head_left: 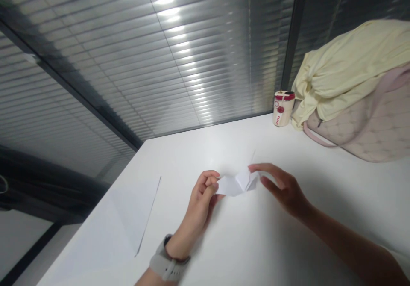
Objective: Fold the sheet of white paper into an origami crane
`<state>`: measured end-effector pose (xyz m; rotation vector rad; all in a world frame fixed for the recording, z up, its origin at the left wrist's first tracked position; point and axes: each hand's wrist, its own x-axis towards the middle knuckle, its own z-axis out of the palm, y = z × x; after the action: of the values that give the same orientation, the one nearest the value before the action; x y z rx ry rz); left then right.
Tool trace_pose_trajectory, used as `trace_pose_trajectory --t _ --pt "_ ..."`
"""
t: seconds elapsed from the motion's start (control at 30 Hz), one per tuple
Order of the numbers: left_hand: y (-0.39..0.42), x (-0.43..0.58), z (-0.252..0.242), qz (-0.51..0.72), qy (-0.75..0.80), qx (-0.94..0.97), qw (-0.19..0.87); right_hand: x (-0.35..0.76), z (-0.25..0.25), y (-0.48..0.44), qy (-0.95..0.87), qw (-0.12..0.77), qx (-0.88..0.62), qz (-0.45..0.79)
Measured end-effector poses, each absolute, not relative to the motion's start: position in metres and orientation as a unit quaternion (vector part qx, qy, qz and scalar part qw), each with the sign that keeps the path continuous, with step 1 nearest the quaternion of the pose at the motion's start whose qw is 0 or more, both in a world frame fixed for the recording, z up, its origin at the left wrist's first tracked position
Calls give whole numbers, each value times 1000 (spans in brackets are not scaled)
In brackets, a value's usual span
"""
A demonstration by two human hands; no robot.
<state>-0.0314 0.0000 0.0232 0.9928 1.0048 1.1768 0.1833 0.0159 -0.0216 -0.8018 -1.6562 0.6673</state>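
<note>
A small piece of folded white paper (231, 186) is held up just over the white table, between my two hands. My left hand (205, 196) pinches its left end between thumb and fingers; a pale watch strap circles that wrist. On the other side my right hand (282, 187) has thumb and forefinger on the paper's right end, where several creased flaps stand up. The fingertips there partly cover the folds, and the exact folded shape is hard to make out.
A large white sheet (112, 222) lies at the table's left, with a thin dark stick (149, 215) along its right edge. At the back right stand a cream and red cup (283, 108) and a pink quilted bag (368, 128) under a yellow cloth (352, 68). Blinds line the glass behind.
</note>
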Motion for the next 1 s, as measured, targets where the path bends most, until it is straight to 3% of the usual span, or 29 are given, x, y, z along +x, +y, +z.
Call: trace_pose_trajectory --t 0.1,0.2,0.33,0.4,0.57,0.7,0.87,1.0 --pt "9 -36 31 504 411 445 616 185 -24 25 -588 584 -381 409" --pt "12 -35 31 515 380 401 655 186 -30 35 -475 614 -316 546" --pt "12 -34 29 535 311 326 715 184 -42 42 -311 673 -300 601" --pt "13 -35 28 547 292 302 724 179 -45 41 -319 620 -329 638" --pt "14 -39 29 543 279 291 737 167 -35 26 -458 381 -246 764" --pt "19 -48 27 518 348 352 698 172 -26 21 -478 350 -275 757" --pt "27 -66 23 422 487 494 584 184 -32 31 -487 337 -417 690" --pt "29 -69 22 377 499 522 580 190 -35 36 -525 296 -472 643"
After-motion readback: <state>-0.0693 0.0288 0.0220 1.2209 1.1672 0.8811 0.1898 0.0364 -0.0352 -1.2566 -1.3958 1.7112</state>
